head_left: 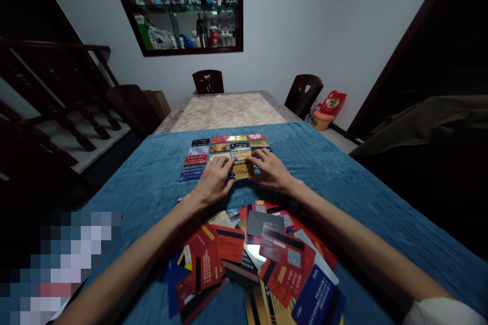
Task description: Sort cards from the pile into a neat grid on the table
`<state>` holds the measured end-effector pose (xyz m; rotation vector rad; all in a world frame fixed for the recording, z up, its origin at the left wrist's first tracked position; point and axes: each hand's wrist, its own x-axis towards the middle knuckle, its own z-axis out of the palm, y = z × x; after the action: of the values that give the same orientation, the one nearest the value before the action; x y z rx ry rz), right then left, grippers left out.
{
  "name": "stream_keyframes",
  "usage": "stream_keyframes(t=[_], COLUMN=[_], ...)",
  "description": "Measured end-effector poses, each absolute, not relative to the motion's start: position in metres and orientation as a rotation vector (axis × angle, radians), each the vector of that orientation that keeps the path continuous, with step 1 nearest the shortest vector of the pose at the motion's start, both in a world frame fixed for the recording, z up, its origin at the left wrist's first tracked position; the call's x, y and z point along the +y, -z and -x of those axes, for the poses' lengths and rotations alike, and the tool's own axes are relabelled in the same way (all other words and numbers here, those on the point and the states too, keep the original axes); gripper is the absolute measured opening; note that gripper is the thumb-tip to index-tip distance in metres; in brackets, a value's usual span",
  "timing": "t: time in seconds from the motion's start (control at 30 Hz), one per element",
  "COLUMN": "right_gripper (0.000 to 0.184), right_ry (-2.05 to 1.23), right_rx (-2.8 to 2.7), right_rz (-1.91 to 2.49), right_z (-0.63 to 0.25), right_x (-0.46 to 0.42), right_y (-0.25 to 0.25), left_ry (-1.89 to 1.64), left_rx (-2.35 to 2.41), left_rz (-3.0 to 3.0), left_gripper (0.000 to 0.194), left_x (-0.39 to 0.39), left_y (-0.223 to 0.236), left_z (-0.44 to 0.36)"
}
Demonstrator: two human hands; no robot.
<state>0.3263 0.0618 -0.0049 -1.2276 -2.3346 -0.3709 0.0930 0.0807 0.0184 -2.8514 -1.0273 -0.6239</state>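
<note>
A gold VIP card [241, 170] lies in the front row of cards laid out on the blue cloth. My left hand [214, 179] grips its left edge between thumb and fingers, covering part of the neighbouring cards. At its right edge, my right hand [271, 170] has thumb and fingertips closed on the same card. Left of my left hand are a blue card [190, 174] and a red card [195, 160] in the grid. Nearer to me spreads a loose, overlapping pile of cards, among them a grey card [266, 224] and a blue card [318, 294].
The blue cloth [125, 198] covers the near part of the table; a patterned cover [229, 107] shows beyond. Dark chairs [304, 92] stand around the far end. A pixelated patch hides the lower left corner. A wall cabinet [183, 53] holds bottles and a plush toy.
</note>
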Motion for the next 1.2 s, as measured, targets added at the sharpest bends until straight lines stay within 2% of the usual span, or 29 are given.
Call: stream_keyframes(t=[0.23,0.5,1.2], right_gripper=[0.052,0.023,0.024], right_ry=[0.247,0.051,0.027], right_rx=[-2.380,-2.375,-2.451], right_rz=[1.214,1.300,1.552], right_z=[-0.344,-0.353,-0.352], right_x=[0.096,0.144,0.169], right_y=[0.003,0.011,0.011], left_ry=[0.405,0.262,0.163], left_rx=[-1.023,-1.118,-1.136], left_rz=[2.826,2.873,2.844], left_gripper=[0.040,0.023,0.029], left_x=[0.114,0.162,0.191], left_y=[-0.028,-0.022,-0.003], left_z=[-0.106,-0.122,-0.134])
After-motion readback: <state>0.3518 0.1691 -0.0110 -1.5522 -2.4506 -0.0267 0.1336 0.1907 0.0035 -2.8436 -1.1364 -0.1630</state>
